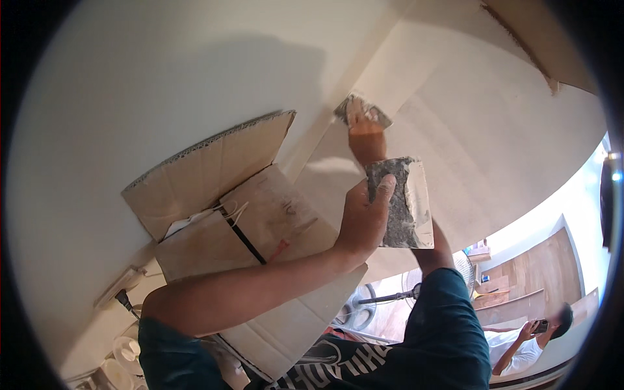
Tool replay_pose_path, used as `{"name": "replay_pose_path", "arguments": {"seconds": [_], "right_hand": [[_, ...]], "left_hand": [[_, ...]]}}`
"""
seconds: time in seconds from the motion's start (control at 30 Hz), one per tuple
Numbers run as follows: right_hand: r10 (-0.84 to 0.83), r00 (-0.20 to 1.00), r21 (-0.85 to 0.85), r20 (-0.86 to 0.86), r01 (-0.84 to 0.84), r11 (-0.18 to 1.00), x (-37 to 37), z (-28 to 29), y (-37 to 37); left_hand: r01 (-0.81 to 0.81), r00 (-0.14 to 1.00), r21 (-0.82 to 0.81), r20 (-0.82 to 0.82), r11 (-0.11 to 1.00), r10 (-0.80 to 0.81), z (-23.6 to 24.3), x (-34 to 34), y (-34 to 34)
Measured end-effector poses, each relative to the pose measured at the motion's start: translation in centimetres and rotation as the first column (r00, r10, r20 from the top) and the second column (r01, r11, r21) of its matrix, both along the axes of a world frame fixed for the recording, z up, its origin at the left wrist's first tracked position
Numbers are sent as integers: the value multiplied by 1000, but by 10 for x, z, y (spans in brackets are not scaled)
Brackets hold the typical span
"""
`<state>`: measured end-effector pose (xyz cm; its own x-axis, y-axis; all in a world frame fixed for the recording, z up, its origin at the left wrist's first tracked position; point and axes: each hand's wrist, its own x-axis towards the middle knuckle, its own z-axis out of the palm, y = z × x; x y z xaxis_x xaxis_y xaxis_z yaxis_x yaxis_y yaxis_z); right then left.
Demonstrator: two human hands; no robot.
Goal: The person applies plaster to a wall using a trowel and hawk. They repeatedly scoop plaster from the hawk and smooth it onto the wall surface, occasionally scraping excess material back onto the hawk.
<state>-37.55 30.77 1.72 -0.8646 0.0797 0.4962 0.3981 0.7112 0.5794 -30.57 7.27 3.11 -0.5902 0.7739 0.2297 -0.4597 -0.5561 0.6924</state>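
My left hand (pixel 365 220) grips a flat rectangular putty blade (pixel 398 221), thumb across its face. The blade is grey and smeared, with pale putty along its right side. Farther up, my right hand (pixel 366 133) presses a second, smaller putty blade (pixel 378 116) to the pale surface at the seam where two wall or ceiling faces meet. Its fingers lie spread over that blade's back. The left blade covers part of my right forearm.
Left of my hands is a cardboard box (pixel 221 169) with raised flaps, behind my left forearm. Below it a plug (pixel 123 299) sits in a power strip. A fan (pixel 465 266) stands lower down. A person (pixel 520 348) holds a phone at lower right, near wooden boards (pixel 513 309).
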Motion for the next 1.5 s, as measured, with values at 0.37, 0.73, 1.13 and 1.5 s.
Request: {"name": "replay_pose_path", "arguments": {"seconds": [0.37, 0.73, 1.13, 1.5], "right_hand": [[-40, 999, -304, 15, 43, 952, 11, -173, -17], [-54, 984, -100, -167, 37, 994, 72, 87, -1], [269, 912, 645, -310, -6, 764, 25, 351, 57], [167, 907, 649, -387, 140, 748, 3, 361, 71]], "left_hand": [[-155, 985, -104, -89, 982, 146, 0, 1, 1], [-25, 996, -17, 82, 1000, 26, 16, -3, -7], [-63, 997, -91, 37, 994, 67, 5, -8, 6], [-64, 995, -107, 64, 992, 71, 7, -13, 4]]}}
